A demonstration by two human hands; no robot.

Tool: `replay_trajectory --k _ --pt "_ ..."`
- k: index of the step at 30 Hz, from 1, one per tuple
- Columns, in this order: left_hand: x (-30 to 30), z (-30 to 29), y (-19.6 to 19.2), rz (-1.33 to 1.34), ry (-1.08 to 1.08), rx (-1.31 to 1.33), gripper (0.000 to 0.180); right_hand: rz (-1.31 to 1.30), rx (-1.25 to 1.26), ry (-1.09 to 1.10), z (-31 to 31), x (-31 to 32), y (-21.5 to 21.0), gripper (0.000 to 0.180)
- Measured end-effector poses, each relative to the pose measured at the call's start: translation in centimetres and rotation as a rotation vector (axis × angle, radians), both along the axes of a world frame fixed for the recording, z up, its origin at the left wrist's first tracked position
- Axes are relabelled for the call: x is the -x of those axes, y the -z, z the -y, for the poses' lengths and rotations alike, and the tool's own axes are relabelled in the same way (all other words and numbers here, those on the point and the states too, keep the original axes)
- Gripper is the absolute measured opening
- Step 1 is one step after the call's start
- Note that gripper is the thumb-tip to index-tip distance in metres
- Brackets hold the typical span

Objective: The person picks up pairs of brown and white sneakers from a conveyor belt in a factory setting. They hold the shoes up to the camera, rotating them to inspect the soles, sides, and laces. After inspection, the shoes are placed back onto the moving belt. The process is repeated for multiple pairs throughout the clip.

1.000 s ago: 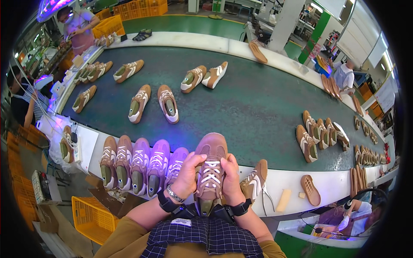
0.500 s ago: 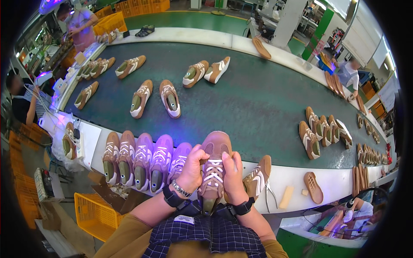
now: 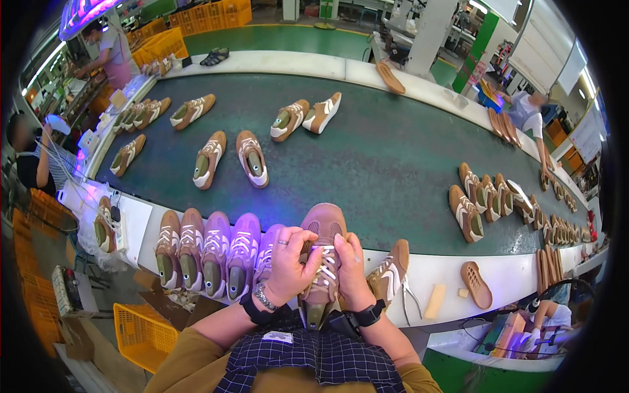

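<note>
At the belt's near edge, left hand (image 3: 288, 265) and right hand (image 3: 350, 272) both clamp the brown shoe (image 3: 322, 259).

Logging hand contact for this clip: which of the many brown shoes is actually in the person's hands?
The brown shoe at the near belt edge, toe pointing away, gripped by the left hand and right hand at its white laces; the others lie untouched.

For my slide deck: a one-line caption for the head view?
Both hands grip a brown laced shoe at a conveyor belt dotted with shoes.
</note>
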State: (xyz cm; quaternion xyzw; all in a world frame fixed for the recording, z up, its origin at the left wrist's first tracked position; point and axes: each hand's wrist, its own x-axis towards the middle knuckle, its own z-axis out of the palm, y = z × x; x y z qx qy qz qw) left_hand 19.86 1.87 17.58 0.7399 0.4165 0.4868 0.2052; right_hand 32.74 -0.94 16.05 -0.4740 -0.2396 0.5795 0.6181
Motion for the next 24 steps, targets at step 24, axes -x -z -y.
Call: replay_trajectory --k 24 --pt "0.8 1.0 -0.4 0.007 -0.048 0.192 0.022 0.289 0.060 -0.119 0.9 1.1 0.6 0.023"
